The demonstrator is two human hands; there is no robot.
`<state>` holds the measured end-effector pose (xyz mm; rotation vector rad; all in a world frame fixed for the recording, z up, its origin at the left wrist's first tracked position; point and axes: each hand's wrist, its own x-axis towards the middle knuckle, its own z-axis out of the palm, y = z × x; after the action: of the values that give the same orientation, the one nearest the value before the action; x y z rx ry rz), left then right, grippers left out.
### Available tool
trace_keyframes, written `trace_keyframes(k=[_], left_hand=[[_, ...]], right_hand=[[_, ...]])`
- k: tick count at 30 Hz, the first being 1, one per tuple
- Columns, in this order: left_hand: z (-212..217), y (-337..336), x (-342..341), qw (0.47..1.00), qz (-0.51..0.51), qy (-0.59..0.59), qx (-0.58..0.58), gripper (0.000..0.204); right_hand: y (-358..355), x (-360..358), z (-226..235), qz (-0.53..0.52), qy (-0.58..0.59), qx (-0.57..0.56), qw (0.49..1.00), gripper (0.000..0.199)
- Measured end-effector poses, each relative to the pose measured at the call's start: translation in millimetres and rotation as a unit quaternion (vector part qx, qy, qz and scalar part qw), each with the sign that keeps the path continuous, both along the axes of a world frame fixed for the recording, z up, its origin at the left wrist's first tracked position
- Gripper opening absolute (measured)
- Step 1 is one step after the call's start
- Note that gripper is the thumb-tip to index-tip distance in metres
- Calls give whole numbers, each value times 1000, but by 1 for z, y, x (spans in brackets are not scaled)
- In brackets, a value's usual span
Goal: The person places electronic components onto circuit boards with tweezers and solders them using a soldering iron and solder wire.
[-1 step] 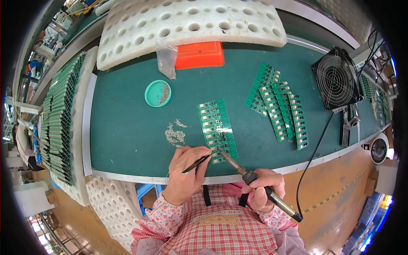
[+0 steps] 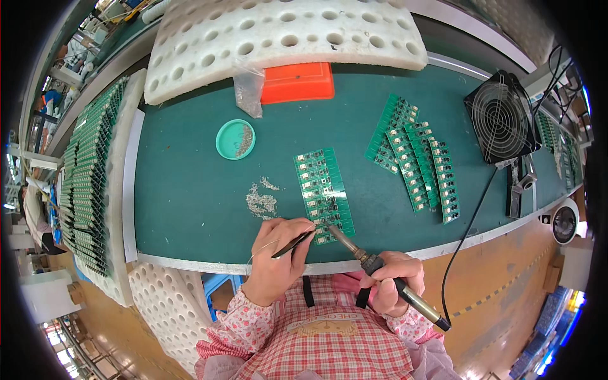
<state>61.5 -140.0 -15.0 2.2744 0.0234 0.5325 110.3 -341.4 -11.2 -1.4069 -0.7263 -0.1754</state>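
My left hand grips black tweezers, their tips pointing at the near end of a green circuit board panel on the green mat. My right hand holds a soldering iron by its dark handle. The iron's tip touches the same near end of the panel, right beside the tweezer tips. A small heap of tiny grey parts lies just left of the panel, above my left hand.
A round green dish with parts sits further back, behind it a plastic bag and an orange box. More green board strips lie fanned out at right, near a black fan. A white perforated foam tray spans the back; racks of boards line the left.
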Motion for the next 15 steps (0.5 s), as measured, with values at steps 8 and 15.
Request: trace_keyframes(k=[8,15], left_hand=[[1,-1,-2,1000,0,3,0,22],[1,0,-1,1000,0,2,9,27]], right_hand=[[-1,1,0,7,-18,-24,1000,13],[-4,0,2,-3,3,-47,999,11]])
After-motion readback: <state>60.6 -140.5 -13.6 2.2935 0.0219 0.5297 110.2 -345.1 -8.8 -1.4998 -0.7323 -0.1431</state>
